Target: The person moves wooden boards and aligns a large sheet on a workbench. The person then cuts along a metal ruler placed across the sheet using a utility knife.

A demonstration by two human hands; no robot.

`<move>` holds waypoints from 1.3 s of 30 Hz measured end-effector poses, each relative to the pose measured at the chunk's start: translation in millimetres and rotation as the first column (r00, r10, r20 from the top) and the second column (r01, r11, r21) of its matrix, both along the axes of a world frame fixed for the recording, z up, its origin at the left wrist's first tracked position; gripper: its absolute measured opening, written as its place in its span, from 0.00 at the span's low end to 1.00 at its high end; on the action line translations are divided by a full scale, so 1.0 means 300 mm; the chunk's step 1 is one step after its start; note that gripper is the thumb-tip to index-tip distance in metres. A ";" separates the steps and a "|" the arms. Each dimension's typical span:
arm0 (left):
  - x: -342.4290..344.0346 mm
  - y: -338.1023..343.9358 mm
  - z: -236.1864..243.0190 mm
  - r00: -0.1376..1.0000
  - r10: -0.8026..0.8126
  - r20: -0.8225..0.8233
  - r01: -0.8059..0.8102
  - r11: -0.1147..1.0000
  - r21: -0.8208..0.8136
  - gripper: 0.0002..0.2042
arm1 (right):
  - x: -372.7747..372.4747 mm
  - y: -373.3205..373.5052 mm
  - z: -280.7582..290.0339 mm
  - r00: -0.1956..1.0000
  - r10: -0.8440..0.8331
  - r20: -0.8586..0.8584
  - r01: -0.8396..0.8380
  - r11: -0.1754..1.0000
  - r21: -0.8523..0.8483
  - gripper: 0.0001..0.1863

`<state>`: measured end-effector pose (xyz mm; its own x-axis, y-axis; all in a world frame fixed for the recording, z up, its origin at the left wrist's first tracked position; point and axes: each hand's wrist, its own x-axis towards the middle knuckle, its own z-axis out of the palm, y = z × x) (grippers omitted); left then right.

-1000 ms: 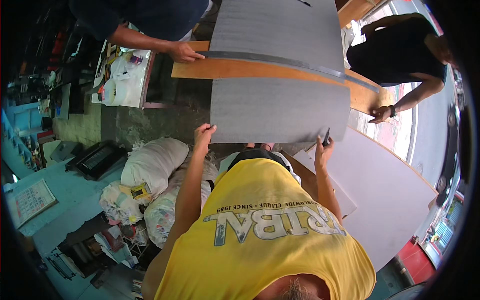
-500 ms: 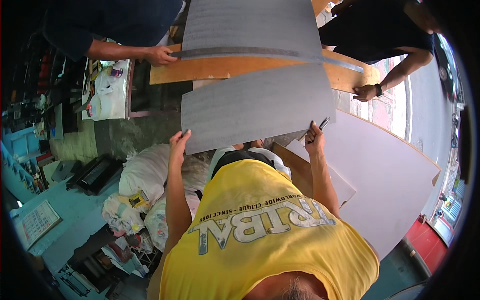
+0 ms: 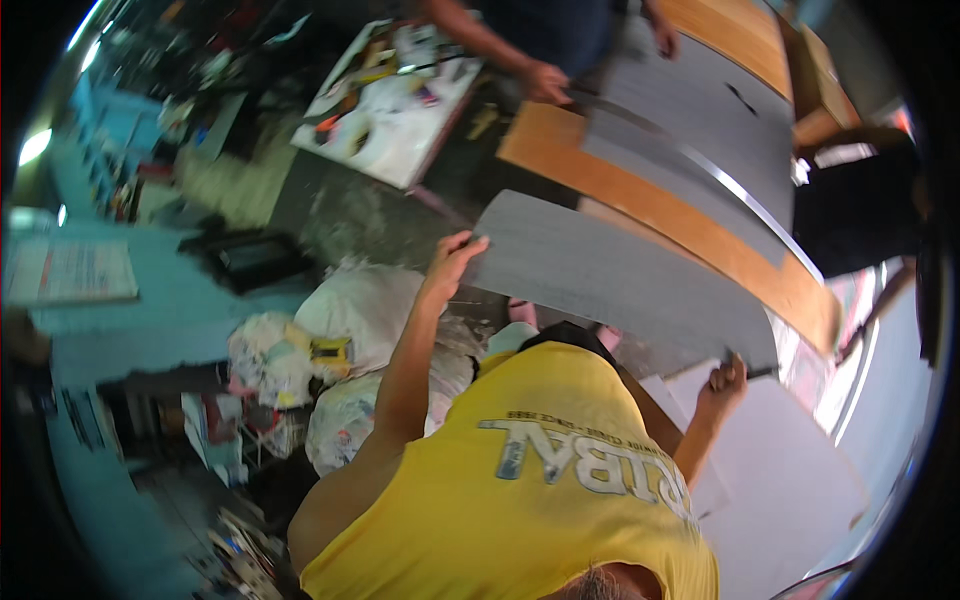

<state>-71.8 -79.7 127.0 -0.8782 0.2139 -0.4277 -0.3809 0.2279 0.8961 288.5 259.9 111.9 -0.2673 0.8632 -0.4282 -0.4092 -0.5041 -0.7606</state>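
My left hand [image 3: 452, 262] pinches the left end of a narrow grey panel [image 3: 620, 275], held above my feet. My right hand [image 3: 722, 385] is closed at its right end with a slim dark tool [image 3: 760, 372], blurred here. Beyond the panel lies an orange wooden board [image 3: 540, 145] across a larger grey sheet [image 3: 690, 105], with a metal straightedge [image 3: 740, 195] along it. A co-worker's hand [image 3: 548, 82] is at the straightedge's far left end. Another person in dark clothes [image 3: 850, 205] stands at the right of the sheet; that person's hands are unclear.
A cluttered white table [image 3: 400, 145] stands at the back left. White sacks [image 3: 355, 315] lie left of my legs. A teal counter [image 3: 90, 360] runs along the left, and a large pale board [image 3: 790, 480] is at my lower right.
The narrow grey panel has come away from beside the straightedge toward me, in both my hands, and tilted down to the right. The whole view has turned, shifting the work table rightward.
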 end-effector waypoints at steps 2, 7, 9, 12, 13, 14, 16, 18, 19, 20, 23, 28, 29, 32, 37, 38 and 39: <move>-0.060 -0.134 0.013 1.000 0.013 0.003 -0.013 1.000 0.006 0.11 | -0.100 -0.098 0.082 0.998 0.051 -0.020 -0.050 0.998 0.047 0.17; -0.123 -0.522 -0.003 0.983 0.178 0.053 -0.185 0.954 0.235 0.12 | -0.384 -0.312 0.240 0.986 0.160 0.056 -0.164 0.984 0.072 0.22; -0.127 -0.640 0.042 0.987 0.146 0.060 -0.158 0.935 0.316 0.15 | -0.452 -0.361 0.257 0.976 0.218 -0.006 -0.215 0.968 0.130 0.21; -0.076 -0.772 0.093 0.932 0.349 0.095 -0.358 0.852 0.382 0.16 | -0.506 -0.440 0.327 0.932 0.361 -0.033 -0.346 0.913 0.216 0.21; -0.044 -0.839 0.128 0.891 0.449 0.070 -0.441 0.819 0.367 0.16 | -0.547 -0.479 0.379 0.928 0.373 -0.012 -0.367 0.916 0.163 0.22; 0.001 -0.931 0.168 0.856 0.512 0.075 -0.503 0.789 0.353 0.16 | -0.567 -0.508 0.412 0.878 0.479 -0.013 -0.465 0.857 0.221 0.22; 0.119 -1.031 0.161 0.915 0.404 0.000 -0.344 0.778 0.526 0.18 | -0.633 -0.521 0.475 0.774 0.633 0.007 -0.604 0.736 0.306 0.21; 0.275 -1.129 0.036 0.748 0.663 -0.022 -0.548 0.636 0.543 0.19 | -0.718 -0.503 0.464 0.615 0.788 -0.007 -0.710 0.558 0.429 0.19; 0.342 -1.146 0.057 0.588 0.807 -0.051 -0.656 0.513 0.553 0.19 | -0.750 -0.522 0.469 0.591 0.806 0.008 -0.730 0.531 0.430 0.19; 0.435 -1.160 0.087 0.547 0.833 -0.087 -0.659 0.492 0.569 0.18 | -0.793 -0.549 0.488 0.498 0.867 0.027 -0.780 0.434 0.452 0.14; 0.780 -1.291 0.127 0.161 0.966 -0.200 -0.692 0.255 0.675 0.14 | -0.908 -0.751 0.586 0.307 0.945 0.110 -0.828 0.209 0.520 0.05; 1.249 -1.447 0.120 -0.207 0.946 -0.248 -0.777 -0.005 0.629 0.08 | -0.938 -0.916 0.605 -0.042 0.864 0.502 -0.682 -0.392 0.617 0.15; 1.302 -1.460 0.056 -0.219 0.945 -0.244 -0.773 -0.016 0.634 0.08 | -0.922 -0.933 0.569 -0.049 0.804 0.593 -0.619 -0.491 0.613 0.15; 1.444 -1.505 -0.219 -0.337 0.882 -0.329 -0.847 -0.132 0.515 0.14 | -0.859 -0.919 0.432 -0.212 0.751 0.625 -0.639 -0.591 0.493 0.14; 1.595 -1.507 -0.603 -0.065 0.775 -0.628 -0.939 -0.260 -0.224 0.15 | -0.790 -0.803 0.192 -0.337 0.667 0.665 -0.686 -0.658 0.312 0.12; 1.539 -1.466 -0.697 0.367 0.713 -0.598 -0.751 -0.152 -0.643 0.15 | -0.774 -0.775 0.132 -0.276 0.583 0.764 -0.665 -0.690 0.287 0.12; 1.457 -1.374 -0.778 0.743 0.548 -0.384 -0.408 -0.084 -0.909 0.14 | -0.742 -0.732 0.085 -0.184 0.465 0.866 -0.670 -0.704 0.235 0.12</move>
<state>365.4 -491.9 -106.4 -0.5125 -0.8555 0.0742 -0.8516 0.5174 0.0838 65.8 40.2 137.5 -0.8372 -0.5019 -0.2174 -0.1334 0.5729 -0.8087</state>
